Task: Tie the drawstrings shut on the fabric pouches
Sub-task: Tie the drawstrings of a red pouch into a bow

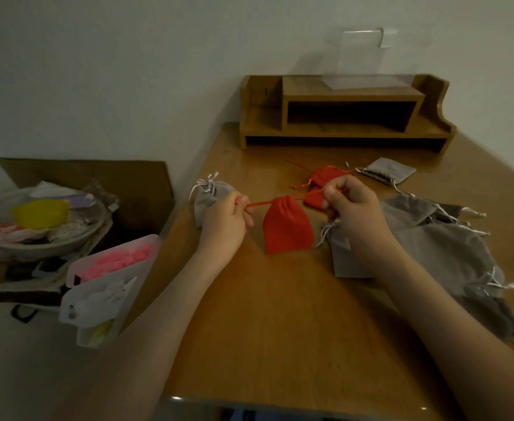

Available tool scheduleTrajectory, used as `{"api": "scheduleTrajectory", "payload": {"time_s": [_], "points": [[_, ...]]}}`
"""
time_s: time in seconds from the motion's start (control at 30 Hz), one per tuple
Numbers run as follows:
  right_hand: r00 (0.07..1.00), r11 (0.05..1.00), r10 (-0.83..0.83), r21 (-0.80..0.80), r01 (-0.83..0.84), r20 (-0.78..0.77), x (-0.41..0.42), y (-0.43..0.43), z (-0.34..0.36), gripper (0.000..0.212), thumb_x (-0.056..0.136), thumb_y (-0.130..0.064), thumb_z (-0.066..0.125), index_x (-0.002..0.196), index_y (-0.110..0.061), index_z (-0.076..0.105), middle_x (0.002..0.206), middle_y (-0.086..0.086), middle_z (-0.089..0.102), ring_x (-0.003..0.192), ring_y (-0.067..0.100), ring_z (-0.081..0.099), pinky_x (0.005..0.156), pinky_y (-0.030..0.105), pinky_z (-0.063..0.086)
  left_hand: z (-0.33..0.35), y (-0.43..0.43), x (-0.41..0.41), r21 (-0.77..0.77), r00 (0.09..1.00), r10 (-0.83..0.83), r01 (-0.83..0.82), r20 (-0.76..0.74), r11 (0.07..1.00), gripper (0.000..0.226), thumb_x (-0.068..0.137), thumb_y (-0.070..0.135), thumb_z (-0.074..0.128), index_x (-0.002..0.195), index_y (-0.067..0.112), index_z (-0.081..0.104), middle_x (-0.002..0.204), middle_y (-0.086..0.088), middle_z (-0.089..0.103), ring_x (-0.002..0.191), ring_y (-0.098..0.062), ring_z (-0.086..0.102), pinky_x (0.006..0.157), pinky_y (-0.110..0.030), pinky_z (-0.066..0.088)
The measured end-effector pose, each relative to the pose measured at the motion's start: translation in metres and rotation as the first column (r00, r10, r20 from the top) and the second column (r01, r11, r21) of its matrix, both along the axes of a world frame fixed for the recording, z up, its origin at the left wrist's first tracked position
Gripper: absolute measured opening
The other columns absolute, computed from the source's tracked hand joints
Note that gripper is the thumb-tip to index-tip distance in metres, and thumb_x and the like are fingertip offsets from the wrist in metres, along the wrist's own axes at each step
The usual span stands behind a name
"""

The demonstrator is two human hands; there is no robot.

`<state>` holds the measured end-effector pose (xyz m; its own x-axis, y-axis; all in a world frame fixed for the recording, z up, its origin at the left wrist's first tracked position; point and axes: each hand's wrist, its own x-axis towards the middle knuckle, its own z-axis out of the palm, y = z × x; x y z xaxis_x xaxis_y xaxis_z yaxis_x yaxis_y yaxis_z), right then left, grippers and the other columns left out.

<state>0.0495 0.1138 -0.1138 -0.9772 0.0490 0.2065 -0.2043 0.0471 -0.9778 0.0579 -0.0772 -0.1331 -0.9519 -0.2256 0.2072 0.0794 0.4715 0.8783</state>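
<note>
Small red fabric pouch (287, 224) hangs mid-table between hands, mouth cinched. Left hand (223, 221) pinches 1 red drawstring end (257, 203); right hand (352, 208) pinches the other — cords taut. Judgement: keep pull even, cross ends near mouth, knot snug. Grey fabric pouches (431, 241) wait right.

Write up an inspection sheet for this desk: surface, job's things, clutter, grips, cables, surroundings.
Surface: wooden desk.
Job's things: red pouch, mouth cinched, between the grips; drawstring stretched to both sides; closed grey pouch at left; grey pile at right; red pouches behind.
Clutter: shelf at the back.
Grips: left grip pinches one drawstring end; right grip pinches the other.
Cables: nothing seen.
Surroundings: box left of the desk, holding a bowl; white wall.
</note>
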Motion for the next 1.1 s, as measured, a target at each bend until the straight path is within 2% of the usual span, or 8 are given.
{"api": "scheduleTrajectory", "payload": {"time_s": [0.2, 0.3, 0.4, 0.53, 0.73, 0.83, 0.93, 1.1], "points": [[0.997, 0.989, -0.05, -0.135, 0.058, 0.059, -0.002, 0.005, 0.002, 0.022, 0.098, -0.007, 0.047, 0.079, -0.015, 0.054, 0.067, 0.0, 0.054, 0.061, 0.011, 0.049, 0.058, 0.021, 0.043, 0.008, 0.002, 0.002, -0.116, 0.998, 0.059, -0.061, -0.021, 0.991, 0.03, 0.102, 0.016, 0.039, 0.075, 0.016, 0.052, 0.065, 0.007, 0.052, 0.061, -0.006, 0.048, 0.058, -0.016, 0.037], [1.0, 0.991, -0.016, -0.132, 0.014, -0.013, -0.002, 0.008, 0.001, 0.023, 0.098, -0.011, 0.048, 0.079, -0.02, 0.057, 0.074, -0.005, 0.058, 0.074, 0.015, 0.054, 0.07, 0.029, 0.047, 0.01, 0.004, 0.006, -0.052, 0.997, -0.048, 0.051, 0.06, 0.997, 0.035, 0.103, 0.022, 0.038, 0.071, 0.019, 0.053, 0.06, 0.006, 0.055, 0.058, -0.01, 0.048, 0.068, -0.031, 0.044], [0.996, 0.982, 0.054, -0.177, -0.067, -0.078, -0.002, 0.008, 0.003, 0.022, 0.099, -0.01, 0.044, 0.083, -0.018, 0.057, 0.085, -0.001, 0.064, 0.086, 0.019, 0.059, 0.08, 0.036, 0.049, 0.015, 0.008, 0.012, -0.04, 0.986, -0.16, 0.161, 0.038, 0.986, 0.036, 0.103, 0.027, 0.038, 0.072, 0.019, 0.055, 0.058, 0.007, 0.055, 0.055, -0.007, 0.048, 0.066, -0.028, 0.042], [0.973, 0.963, 0.22, -0.145, -0.227, -0.065, 0.006, 0.003, 0.008, 0.019, 0.098, -0.001, 0.04, 0.094, -0.01, 0.055, 0.07, 0.0, 0.062, 0.06, 0.013, 0.052, 0.057, 0.025, 0.042, 0.016, 0.01, 0.017, -0.023, 0.98, -0.197, 0.198, 0.038, 0.98, 0.046, 0.1, 0.039, 0.039, 0.061, 0.019, 0.049, 0.049, 0.008, 0.045, 0.043, -0.003, 0.042, 0.053, -0.022, 0.036], [0.887, 0.862, 0.457, 0.217, -0.459, 0.059, 0.017, -0.009, 0.005, 0.021, 0.098, -0.02, 0.047, 0.102, -0.009, 0.064, 0.056, 0.002, 0.045, 0.046, 0.014, 0.041, 0.045, 0.023, 0.029, 0.021, 0.015, 0.021, 0.222, 0.949, -0.314, 0.301, 0.026, 0.927, 0.046, 0.099, 0.039, 0.041, 0.059, 0.016, 0.045, 0.038, 0.01, 0.035, 0.038, -0.004, 0.032, 0.045, -0.018, 0.027], [0.916, 0.871, 0.399, 0.295, -0.394, 0.045, 0.019, -0.018, 0.001, 0.004, 0.094, -0.02, 0.058, 0.093, -0.017, 0.06, 0.055, -0.013, 0.05, 0.043, 0.001, 0.042, 0.045, 0.012, 0.029, 0.021, 0.014, 0.02, 0.297, 0.942, -0.336, 0.314, 0.023, 0.902, 0.043, 0.099, 0.038, 0.042, 0.063, 0.016, 0.049, 0.04, 0.008, 0.038, 0.04, -0.006, 0.034, 0.046, -0.021, 0.028], [0.95, 0.931, 0.311, 0.204, -0.303, -0.007, 0.016, -0.019, -0.002, 0.005, 0.095, -0.011, 0.054, 0.096, -0.016, 0.053, 0.047, -0.013, 0.046, 0.04, 0.003, 0.037, 0.043, 0.017, 0.03, 0.022, 0.012, 0.02, 0.353, 0.926, -0.378, 0.358, -0.012, 0.865, 0.037, 0.1, 0.034, 0.042, 0.07, 0.014, 0.052, 0.045, 0.007, 0.042, 0.042, -0.007, 0.035, 0.045, -0.019, 0.03], [0.998, 0.955, 0.025, 0.296, -0.007, -0.059, 0.006, -0.012, -0.008, 0.017, 0.098, -0.009, 0.045, 0.097, -0.017, 0.06, 0.078, 0.002, 0.057, 0.071, 0.014, 0.053, 0.064, 0.023, 0.041, 0.02, 0.01, 0.017, 0.382, 0.879, -0.476, 0.449, -0.027, 0.808, 0.026, 0.101, 0.023, 0.042, 0.081, 0.012, 0.055, 0.051, 0.008, 0.046, 0.045, -0.006, 0.038, 0.044, -0.018, 0.032]]}}
